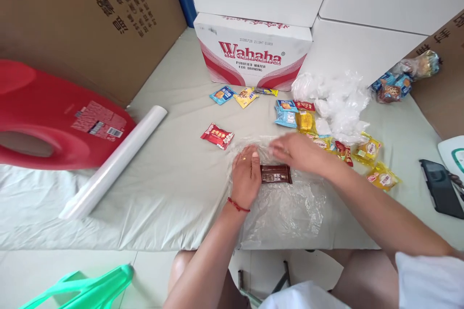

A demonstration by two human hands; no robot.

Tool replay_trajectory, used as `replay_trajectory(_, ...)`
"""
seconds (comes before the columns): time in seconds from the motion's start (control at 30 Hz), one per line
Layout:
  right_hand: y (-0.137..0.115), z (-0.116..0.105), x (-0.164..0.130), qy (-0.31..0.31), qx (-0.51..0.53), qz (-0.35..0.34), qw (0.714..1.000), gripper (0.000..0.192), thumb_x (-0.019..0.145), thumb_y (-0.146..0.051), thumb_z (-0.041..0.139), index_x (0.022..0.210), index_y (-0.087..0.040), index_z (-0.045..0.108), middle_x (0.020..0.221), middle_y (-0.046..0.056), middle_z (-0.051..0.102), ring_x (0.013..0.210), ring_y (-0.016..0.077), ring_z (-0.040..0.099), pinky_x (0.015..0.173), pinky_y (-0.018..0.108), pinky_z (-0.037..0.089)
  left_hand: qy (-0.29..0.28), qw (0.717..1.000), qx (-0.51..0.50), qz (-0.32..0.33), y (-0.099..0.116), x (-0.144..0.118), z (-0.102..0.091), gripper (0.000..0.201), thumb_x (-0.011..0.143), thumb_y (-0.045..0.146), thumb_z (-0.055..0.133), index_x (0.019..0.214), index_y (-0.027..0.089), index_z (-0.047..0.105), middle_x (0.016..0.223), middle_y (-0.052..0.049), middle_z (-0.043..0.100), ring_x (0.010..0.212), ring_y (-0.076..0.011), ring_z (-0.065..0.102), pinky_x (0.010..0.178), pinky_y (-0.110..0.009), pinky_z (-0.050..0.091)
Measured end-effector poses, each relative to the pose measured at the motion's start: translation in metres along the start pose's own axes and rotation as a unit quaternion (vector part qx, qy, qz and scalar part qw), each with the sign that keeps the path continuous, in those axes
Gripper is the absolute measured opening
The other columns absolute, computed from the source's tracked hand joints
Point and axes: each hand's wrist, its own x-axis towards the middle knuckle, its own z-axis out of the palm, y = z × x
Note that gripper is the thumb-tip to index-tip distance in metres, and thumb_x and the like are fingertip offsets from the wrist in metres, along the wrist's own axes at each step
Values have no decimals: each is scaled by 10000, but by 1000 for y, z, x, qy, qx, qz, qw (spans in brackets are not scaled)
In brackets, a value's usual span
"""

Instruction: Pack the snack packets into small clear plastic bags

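Left hand (245, 176) lying flat on crinkled clear film (286, 207); right hand (295, 150), open, hovering over glossy brown rectangular packet (276, 174).

Snack bar (276, 174) on plastic sheet (286, 207); film roll (114, 161) left; phone (440, 187) right

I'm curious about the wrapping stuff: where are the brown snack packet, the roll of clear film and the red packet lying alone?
brown snack packet (276, 174), head view, label face.
roll of clear film (113, 163), head view, mid-length.
red packet (217, 135), head view, centre.

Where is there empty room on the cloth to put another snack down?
Bare cloth lies between the plastic roll and the left hand, below the red packet. It's crowded beyond the right hand, among the yellow packets.
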Motion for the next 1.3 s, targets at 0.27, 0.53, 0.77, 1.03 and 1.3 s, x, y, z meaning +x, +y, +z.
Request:
replay_trajectory(0.27, 49, -14, 176, -10, -165, -45, 985, 564, 944, -47, 389, 1491, -149, 480, 1585, 121, 451, 1412, 299, 405, 1100, 420, 364, 60, 991, -103, -61, 1, 3, -3, 611, 1072, 521, 213, 1425, 169, 566, 1521, -105, 565, 1493, -224, 425, 1267, -428, 302)
replay_trajectory(0.53, 60, -18, 208, 54, -118, -5, 992, 333, 953, -190, 491, 1235, -124, 655, 1220, 162, 701, 1112, 309, 615, 947, 408, 462, 109, 988, -105, -43, -1, 8, -8, 491, 1070, 436, 308, 1396, 152, 540, 1411, -129, 651, 1348, -227, 580, 1180, -427, 423)
replay_trajectory(0.77, 55, -33, 74, 103, 279, 42, 954, 336, 965, -392, 539, 1174, -180, 695, 989, 59, 746, 808, 208, 666, 723, 336, 537, 16, 980, 188, 56, -25, 8, -27, 462, 1026, 292, 377, 1419, 116, 543, 1468, -166, 599, 1497, -287, 405, 1251, -550, 253)
replay_trajectory(1.03, 2, 24, -22, -89, 271, -9, 958, 371, 1029, -359, 446, 1190, -169, 721, 1056, 73, 753, 960, 221, 663, 889, 350, 491, -53, 946, 303, 102, -28, 7, -34, 485, 1048, 289, 302, 1476, 237, 523, 1605, -91, 458, 1508, -267, 391, 1249, -608, 204)
replay_trajectory(1.3, -30, 41, -39, 26, 15, 7, 1000, 707, 890, -581, 681, 1442, -166, 535, 1426, 168, 570, 1275, 354, 473, 1061, 514, 411, -63, 947, 300, 96, -27, 8, -36, 494, 1037, 271, 312, 1483, 217, 517, 1615, -83, 445, 1516, -271, 372, 1240, -614, 233)
